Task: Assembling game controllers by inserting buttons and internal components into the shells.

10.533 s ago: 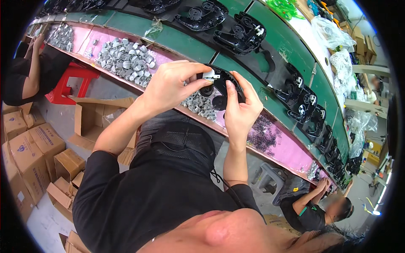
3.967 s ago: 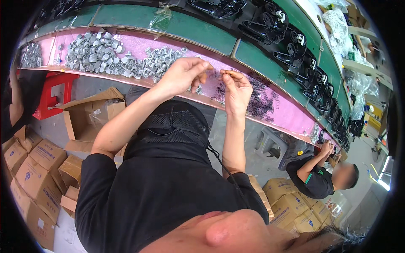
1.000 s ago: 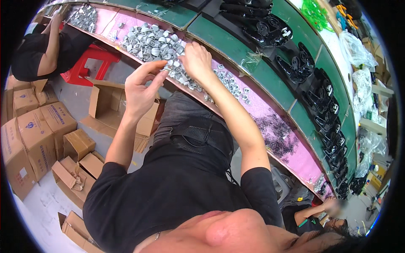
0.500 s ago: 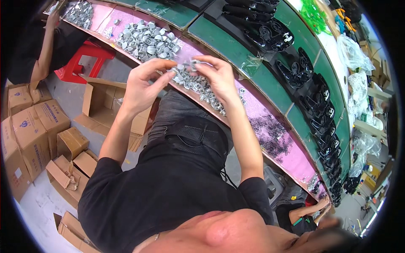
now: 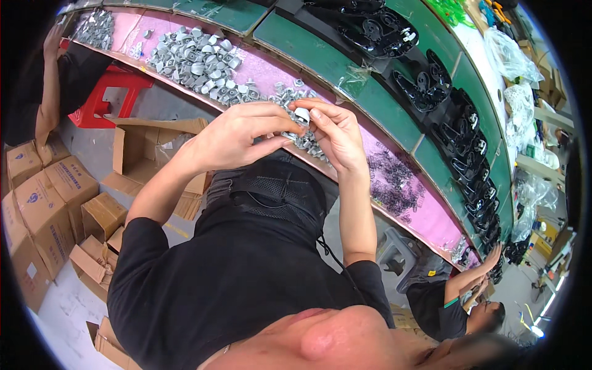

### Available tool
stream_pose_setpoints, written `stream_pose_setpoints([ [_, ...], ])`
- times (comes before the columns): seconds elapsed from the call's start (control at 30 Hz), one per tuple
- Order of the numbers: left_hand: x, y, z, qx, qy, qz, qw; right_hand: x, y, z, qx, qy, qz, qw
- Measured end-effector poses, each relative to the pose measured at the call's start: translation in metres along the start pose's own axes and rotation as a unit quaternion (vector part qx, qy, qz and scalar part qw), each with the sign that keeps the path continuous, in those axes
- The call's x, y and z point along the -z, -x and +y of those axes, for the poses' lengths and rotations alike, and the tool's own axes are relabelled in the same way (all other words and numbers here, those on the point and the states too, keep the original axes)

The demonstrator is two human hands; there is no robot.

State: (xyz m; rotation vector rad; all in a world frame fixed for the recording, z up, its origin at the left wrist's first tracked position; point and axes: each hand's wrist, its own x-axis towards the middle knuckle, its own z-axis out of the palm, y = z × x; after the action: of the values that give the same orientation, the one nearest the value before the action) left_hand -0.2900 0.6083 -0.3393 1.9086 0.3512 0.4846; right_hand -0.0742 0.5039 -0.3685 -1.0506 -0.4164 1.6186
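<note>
My right hand (image 5: pixel 339 132) pinches a small light-grey moulded cap (image 5: pixel 302 115) between thumb and forefinger. Against it, my left hand (image 5: pixel 246 134) has its fingers bent, their tips meeting the cap's lower side. Whatever lies between the left fingertips is hidden. Both hands are held over the near edge of the pink bench surface (image 5: pixel 250 64). Behind and below them lie small grey parts (image 5: pixel 285 94), partly covered by my fingers. To their left spreads a larger heap of grey caps (image 5: pixel 194 61).
Small dark parts (image 5: pixel 394 185) are scattered to the right on the pink surface. Glossy black moulded housings (image 5: pixel 425 86) line the green bench (image 5: pixel 308 52). Open cartons (image 5: pixel 132 151) and a red stool (image 5: pixel 105 102) stand at left. Co-workers sit at both ends.
My hands have come together around the grey cap, the left moving right and turning palm-down. The view has shifted slightly. At far right, a co-worker's hand has risen.
</note>
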Motion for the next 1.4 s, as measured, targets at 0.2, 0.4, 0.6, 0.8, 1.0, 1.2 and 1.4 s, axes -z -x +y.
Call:
stream_pose_setpoints([
  [0.2,-0.004,0.001,0.000,-0.003,-0.007,0.014,1.000,0.008,0.004,0.009,0.021,-0.029,0.008,0.999],
  [0.4,-0.005,0.000,0.000,0.020,0.013,0.038,0.999,0.001,0.004,0.008,0.055,-0.035,0.039,0.997],
  [0.6,-0.016,0.003,-0.001,0.157,0.193,0.057,0.967,0.013,0.001,0.018,0.124,-0.043,-0.038,0.991],
  [0.8,-0.024,0.004,-0.004,0.074,0.114,0.096,0.986,0.009,0.003,0.018,0.110,-0.138,-0.010,0.984],
  [1.0,-0.021,0.002,-0.005,0.110,0.164,0.078,0.977,0.007,0.004,0.016,0.092,-0.137,-0.010,0.986],
  [1.2,-0.018,-0.001,-0.008,0.046,0.089,0.054,0.993,0.006,0.009,0.011,0.076,-0.099,-0.028,0.992],
  [1.4,-0.028,-0.001,-0.014,-0.009,0.038,0.115,0.993,0.011,0.006,0.022,0.091,-0.115,-0.018,0.989],
])
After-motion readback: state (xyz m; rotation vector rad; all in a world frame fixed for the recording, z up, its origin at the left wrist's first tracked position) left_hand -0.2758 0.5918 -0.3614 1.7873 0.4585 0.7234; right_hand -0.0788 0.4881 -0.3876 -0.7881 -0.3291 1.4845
